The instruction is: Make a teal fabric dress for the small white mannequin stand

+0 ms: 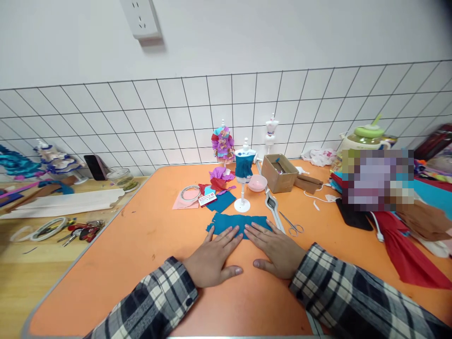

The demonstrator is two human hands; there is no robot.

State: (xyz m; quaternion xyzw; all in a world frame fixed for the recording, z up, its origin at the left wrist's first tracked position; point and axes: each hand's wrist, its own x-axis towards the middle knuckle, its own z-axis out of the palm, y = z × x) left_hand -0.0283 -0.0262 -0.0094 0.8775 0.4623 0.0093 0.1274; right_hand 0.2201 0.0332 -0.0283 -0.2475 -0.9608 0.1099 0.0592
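Nearby: scissors [294, 228] beside right hand [278, 254]; mannequin stand [242, 204] behind teal fabric [237, 222].

You're facing a white wall [282, 33], evenly lit, a white socket [141, 19] sitting high on it. A black wire grid [226, 117] is running along its lower part, behind the far edge of the grey-rimmed orange table [141, 263]. A pale wooden surface [21, 282] is butting against the table's left edge.

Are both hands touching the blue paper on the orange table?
Touching. The head view shows the left hand and right hand lying flat, their fingertips resting on the near edge of the blue paper, with no gap.
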